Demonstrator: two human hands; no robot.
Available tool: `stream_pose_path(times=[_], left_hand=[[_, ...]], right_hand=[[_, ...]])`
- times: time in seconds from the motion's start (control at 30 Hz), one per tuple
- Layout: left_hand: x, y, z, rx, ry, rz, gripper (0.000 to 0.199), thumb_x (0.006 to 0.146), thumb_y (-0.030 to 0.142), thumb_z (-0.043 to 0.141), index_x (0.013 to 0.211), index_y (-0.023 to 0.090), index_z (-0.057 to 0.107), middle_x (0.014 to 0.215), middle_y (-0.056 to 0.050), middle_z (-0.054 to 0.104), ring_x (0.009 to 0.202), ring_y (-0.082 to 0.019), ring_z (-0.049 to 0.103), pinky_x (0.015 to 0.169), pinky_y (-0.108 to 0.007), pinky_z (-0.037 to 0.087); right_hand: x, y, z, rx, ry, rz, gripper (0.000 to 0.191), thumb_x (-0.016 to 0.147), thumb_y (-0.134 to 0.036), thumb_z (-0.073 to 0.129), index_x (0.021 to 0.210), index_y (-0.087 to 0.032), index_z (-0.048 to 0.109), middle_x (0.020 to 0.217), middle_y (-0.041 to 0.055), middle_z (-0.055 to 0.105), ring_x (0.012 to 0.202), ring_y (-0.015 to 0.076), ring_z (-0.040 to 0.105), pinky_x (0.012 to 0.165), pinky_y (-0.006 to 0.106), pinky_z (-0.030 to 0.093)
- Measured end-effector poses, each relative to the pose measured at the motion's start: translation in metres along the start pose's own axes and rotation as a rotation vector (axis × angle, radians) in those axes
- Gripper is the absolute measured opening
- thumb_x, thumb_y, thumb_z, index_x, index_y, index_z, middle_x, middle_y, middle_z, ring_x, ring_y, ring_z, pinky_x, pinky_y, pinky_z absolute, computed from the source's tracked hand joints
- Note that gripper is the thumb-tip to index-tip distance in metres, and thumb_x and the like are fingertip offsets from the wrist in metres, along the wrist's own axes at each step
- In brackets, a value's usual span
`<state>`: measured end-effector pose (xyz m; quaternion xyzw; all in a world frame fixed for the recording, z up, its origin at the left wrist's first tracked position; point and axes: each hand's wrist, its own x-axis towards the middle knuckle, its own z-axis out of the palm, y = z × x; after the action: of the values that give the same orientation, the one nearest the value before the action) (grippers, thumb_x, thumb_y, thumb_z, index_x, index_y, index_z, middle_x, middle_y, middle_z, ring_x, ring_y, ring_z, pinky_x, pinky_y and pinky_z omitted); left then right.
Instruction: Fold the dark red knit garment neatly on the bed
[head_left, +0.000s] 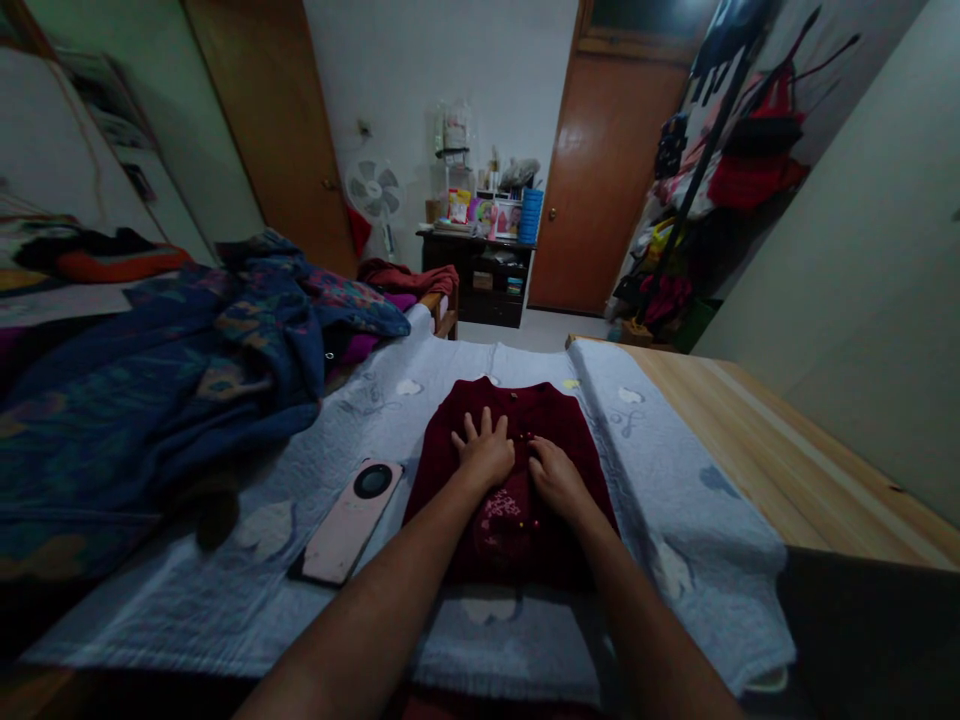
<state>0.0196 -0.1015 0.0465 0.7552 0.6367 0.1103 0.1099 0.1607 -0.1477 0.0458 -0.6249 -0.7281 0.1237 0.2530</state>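
A dark red garment [445, 440] with a pink branch-like embroidery and small buttons down its front lies folded on a light blue quilted sheet [675, 470]. My left hand [486, 455] rests on its upper left part, palm down with fingers spread, holding nothing. Beside it, my right hand [556, 475] is at the front opening, fingers drawn together near a small red button [529, 436]. Whether the fingertips grip the button or the cloth is hidden. To the left of the garment, a pink phone [341, 535] with a round dark camera ring lies face down.
A heap of blue floral clothing [247, 340] covers the bed's left side. A wooden board [750, 420] borders the sheet at right. Farther back stand a white fan [375, 190], a dark cabinet [450, 262] and a brown door [592, 180]. Bags [757, 170] hang at right.
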Motion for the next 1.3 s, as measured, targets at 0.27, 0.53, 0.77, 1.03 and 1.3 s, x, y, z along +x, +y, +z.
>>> stream_pose_path(times=[0.27, 0.53, 0.77, 1.03, 1.3], left_hand=[[-0.003, 0.001, 0.0, 0.0, 0.017, -0.011, 0.059, 0.087, 0.046, 0.036, 0.144, 0.031, 0.032, 0.157, -0.006, 0.015, 0.14, -0.045, 0.007, 0.102, -0.071, 0.015], [-0.004, 0.002, 0.0, 0.021, 0.003, -0.026, 0.061, 0.086, 0.052, 0.036, 0.144, 0.034, 0.029, 0.158, -0.003, 0.012, 0.14, -0.044, 0.005, 0.103, -0.071, 0.014], [-0.004, 0.002, 0.0, 0.024, -0.018, -0.036, 0.062, 0.086, 0.052, 0.035, 0.145, 0.035, 0.026, 0.158, -0.002, 0.011, 0.14, -0.043, 0.004, 0.104, -0.07, 0.013], [-0.003, 0.002, 0.0, 0.027, -0.029, -0.042, 0.062, 0.087, 0.052, 0.035, 0.146, 0.034, 0.026, 0.158, -0.002, 0.009, 0.14, -0.043, 0.002, 0.104, -0.07, 0.012], [-0.003, 0.002, -0.001, 0.025, -0.023, -0.037, 0.063, 0.085, 0.052, 0.036, 0.145, 0.035, 0.026, 0.158, -0.003, 0.011, 0.14, -0.044, 0.004, 0.103, -0.071, 0.014]], right_hand=[[0.047, 0.013, 0.002, -0.192, 0.01, -0.055, 0.045, 0.091, -0.023, 0.039, 0.133, -0.01, 0.048, 0.142, 0.0146, 0.045, 0.135, 0.023, 0.033, 0.11, 0.041, 0.027], [0.077, 0.015, 0.002, -0.277, -0.244, 0.048, 0.066, 0.093, -0.053, 0.029, 0.145, -0.013, 0.03, 0.152, 0.0121, 0.028, 0.141, 0.0232, 0.02, 0.113, 0.04, 0.013], [0.096, 0.021, 0.003, -0.309, -0.261, 0.092, 0.078, 0.089, -0.067, 0.025, 0.146, -0.014, 0.027, 0.152, 0.0118, 0.028, 0.141, 0.023, 0.02, 0.112, 0.039, 0.009], [0.115, 0.024, 0.0, -0.276, -0.222, 0.098, 0.065, 0.089, -0.064, 0.028, 0.128, -0.019, 0.054, 0.13, 0.0099, 0.057, 0.122, 0.0234, 0.047, 0.102, 0.037, 0.026], [0.122, 0.03, 0.006, -0.327, -0.176, 0.093, 0.044, 0.096, -0.038, 0.027, 0.116, -0.02, 0.061, 0.124, 0.0101, 0.061, 0.122, 0.022, 0.046, 0.104, 0.04, 0.023]])
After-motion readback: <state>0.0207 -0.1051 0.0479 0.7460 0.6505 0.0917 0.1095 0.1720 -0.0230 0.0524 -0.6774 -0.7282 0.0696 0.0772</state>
